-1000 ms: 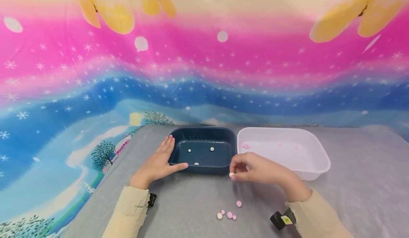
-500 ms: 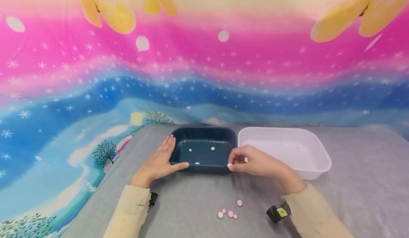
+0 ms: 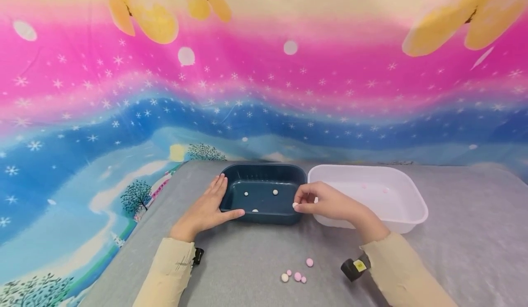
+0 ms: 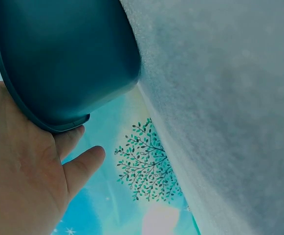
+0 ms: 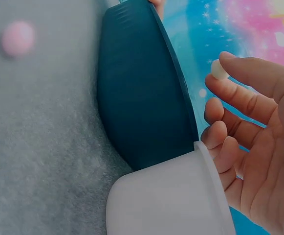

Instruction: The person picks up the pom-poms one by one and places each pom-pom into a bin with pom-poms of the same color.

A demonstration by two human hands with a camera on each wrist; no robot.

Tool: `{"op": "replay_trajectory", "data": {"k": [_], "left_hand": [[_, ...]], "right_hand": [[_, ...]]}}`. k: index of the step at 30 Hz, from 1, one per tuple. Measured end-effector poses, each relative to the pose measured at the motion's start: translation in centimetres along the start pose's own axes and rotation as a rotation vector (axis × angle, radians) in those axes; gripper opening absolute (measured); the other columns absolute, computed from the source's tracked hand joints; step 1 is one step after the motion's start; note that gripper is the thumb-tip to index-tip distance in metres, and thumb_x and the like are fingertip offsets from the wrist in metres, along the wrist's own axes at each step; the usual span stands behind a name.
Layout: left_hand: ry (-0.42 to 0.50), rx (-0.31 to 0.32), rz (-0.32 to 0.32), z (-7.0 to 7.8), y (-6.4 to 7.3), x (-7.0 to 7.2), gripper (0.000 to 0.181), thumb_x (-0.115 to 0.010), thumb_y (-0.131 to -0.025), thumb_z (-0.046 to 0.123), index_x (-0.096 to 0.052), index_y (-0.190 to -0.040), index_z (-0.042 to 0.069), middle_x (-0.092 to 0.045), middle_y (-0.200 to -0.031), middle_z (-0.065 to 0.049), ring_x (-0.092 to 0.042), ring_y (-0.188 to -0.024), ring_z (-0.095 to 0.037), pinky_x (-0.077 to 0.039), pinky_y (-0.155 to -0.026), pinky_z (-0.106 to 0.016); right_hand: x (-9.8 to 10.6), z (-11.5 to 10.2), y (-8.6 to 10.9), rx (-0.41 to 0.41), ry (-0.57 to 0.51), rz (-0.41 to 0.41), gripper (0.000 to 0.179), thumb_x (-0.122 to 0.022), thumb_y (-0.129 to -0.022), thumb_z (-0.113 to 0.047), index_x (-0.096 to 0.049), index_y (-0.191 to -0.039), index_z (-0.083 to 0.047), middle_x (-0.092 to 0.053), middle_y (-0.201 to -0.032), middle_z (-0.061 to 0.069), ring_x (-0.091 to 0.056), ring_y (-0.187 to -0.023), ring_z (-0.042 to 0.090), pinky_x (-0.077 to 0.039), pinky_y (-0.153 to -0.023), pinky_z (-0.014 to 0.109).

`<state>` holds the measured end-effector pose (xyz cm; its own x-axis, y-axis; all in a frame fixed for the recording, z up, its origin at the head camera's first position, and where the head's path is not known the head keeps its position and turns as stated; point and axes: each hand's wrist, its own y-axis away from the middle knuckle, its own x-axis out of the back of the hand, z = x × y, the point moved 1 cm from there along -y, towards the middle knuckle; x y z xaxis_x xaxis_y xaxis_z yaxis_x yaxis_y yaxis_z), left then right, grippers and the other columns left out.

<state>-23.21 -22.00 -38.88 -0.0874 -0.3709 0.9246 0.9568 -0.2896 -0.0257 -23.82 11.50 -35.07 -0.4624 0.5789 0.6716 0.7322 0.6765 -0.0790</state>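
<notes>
My right hand (image 3: 336, 204) pinches a small white ball (image 5: 219, 70) between thumb and index finger. In the head view it is at the right front corner of the dark teal basin (image 3: 268, 219), partly covering the pale basin (image 3: 412, 224) on the right. Along the teal basin's left rim, my left hand (image 3: 202, 213) rests with fingers extended and the thumb over the front edge. Inside that basin lie three white balls (image 3: 275, 192), one partly hidden by the front wall. Small pink balls (image 3: 385, 191) are visible in the pale basin; my right hand hides part of its interior.
On the grey cloth (image 3: 247, 261) in front of the basins lie several pink balls (image 3: 310, 262) and one white ball (image 3: 284, 277). The two basins stand side by side. Behind them hangs a colourful printed backdrop (image 3: 264, 78).
My right hand has risen with the white ball from in front of the teal basin to beside its right front rim. My left hand stays in place on the basin.
</notes>
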Motion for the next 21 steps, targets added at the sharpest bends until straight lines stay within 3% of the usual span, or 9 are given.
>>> {"op": "replay_trajectory", "data": {"k": [10,21], "left_hand": [[0.002,0.005,-0.005,0.1,0.0,-0.2,0.114,-0.059,-0.083,0.074,-0.011,-0.159,0.004,-0.004,-0.169,-0.011,-0.003,-0.157,-0.029,-0.018,-0.124,-0.054],[0.008,0.001,0.003,0.1,-0.1,-0.1,0.114,-0.060,-0.084,0.072,-0.010,-0.159,0.003,-0.003,-0.168,-0.011,-0.002,-0.157,-0.030,-0.018,-0.123,-0.054]], "right_hand": [[0.0,0.7,-1.1,0.002,-0.006,0.025,0.011,-0.068,-0.094,-0.019,-0.068,-0.093,-0.009,-0.060,-0.079,-0.001,-0.055,-0.077,0.015,-0.048,-0.071,0.028],[0.6,1.0,-2.4,-0.070,-0.006,0.030,0.010,-0.069,-0.094,-0.020,-0.068,-0.095,-0.009,-0.063,-0.084,0.001,-0.055,-0.079,0.018,-0.050,-0.073,0.032]]}}
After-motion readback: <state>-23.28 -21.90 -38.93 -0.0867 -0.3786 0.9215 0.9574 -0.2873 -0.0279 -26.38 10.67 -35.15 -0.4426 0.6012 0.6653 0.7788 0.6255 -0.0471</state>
